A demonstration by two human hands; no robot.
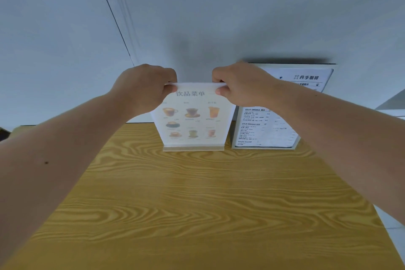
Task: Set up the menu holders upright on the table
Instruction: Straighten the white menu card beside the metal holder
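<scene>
A menu holder with drink pictures (192, 123) stands upright on a pale wooden base near the far edge of the wooden table (197, 199). My left hand (146, 87) pinches its top left corner and my right hand (238, 85) pinches its top right corner. To its right a second menu holder with a text menu (260, 129) stands upright against the wall, partly hidden behind my right forearm.
A white wall (219, 17) rises directly behind the table's far edge. The table's right edge runs down past my right arm, with pale floor (392, 223) beyond it.
</scene>
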